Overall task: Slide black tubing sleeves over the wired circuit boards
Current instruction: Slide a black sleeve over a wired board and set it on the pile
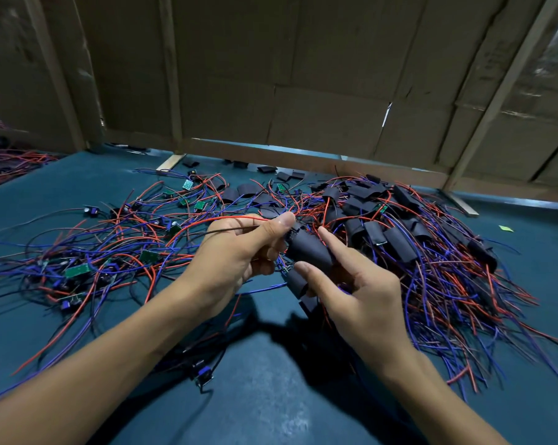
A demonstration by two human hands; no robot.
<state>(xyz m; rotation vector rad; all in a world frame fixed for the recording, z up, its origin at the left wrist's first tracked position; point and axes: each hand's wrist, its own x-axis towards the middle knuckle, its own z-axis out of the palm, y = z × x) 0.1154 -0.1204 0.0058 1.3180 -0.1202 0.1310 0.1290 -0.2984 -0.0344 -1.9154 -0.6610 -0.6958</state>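
Two hands, left hand (239,248) and right hand (358,297), on one black sleeve (309,248).

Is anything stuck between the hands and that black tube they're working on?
Nothing visible is. The left hand pinches the board end at the top of the black sleeve, and the right hand touches the sleeve with thumb and forefinger. Loose wires lie underneath on the table, not between.
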